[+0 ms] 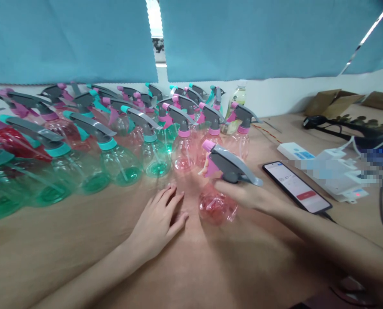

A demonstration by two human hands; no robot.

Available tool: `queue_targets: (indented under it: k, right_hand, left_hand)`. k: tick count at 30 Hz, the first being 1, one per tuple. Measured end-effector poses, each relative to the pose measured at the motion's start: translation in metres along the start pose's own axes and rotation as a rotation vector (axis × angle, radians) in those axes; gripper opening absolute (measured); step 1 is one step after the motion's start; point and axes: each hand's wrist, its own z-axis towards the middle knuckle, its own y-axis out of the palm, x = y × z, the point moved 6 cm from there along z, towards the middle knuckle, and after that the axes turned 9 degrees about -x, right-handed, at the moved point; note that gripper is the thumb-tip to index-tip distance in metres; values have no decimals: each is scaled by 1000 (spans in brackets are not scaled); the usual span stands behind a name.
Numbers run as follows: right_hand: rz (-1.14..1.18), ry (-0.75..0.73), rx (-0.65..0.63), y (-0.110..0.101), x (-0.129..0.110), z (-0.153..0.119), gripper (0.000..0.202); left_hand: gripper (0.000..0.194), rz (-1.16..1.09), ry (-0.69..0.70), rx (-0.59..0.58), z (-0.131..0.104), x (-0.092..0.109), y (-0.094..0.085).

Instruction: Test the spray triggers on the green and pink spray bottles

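Note:
A pink spray bottle (217,209) with a grey and pink trigger head stands upright at the middle of the table. My right hand (238,192) is closed around its neck, just below the head; the fingers on the far side are partly hidden. To the left of that bottle, my left hand (161,214) lies palm down on the wooden table (178,279), fingers stretched out and holding nothing. Just beyond my left fingertips are a green spray bottle (156,165) with a turquoise collar and a pink spray bottle (183,156).
Several more green and pink spray bottles (91,176) fill the left and back of the table. On the right lie a phone (296,186) showing a timer, a white power strip (296,151), cables and opened cardboard (328,103). A drink bottle (239,94) stands by the back wall.

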Motion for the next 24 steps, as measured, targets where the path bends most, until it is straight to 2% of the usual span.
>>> queue_targets:
  k: [5,10,16,24]
  right_hand:
    - [27,20,15,-2,2,0,12]
    - [130,-46,27,1,0,2,42]
    - [75,-13,36,4,10,0,61]
    - [134,-59,33,4,8,1,59]
  left_hand:
    - [46,-17,5,8,0,-1,-1]
    - [47,14,-2,-15,1,0,1]
    - [45,18,1,2,0,0,0]
    - [43,16,15,3,0,3,0]
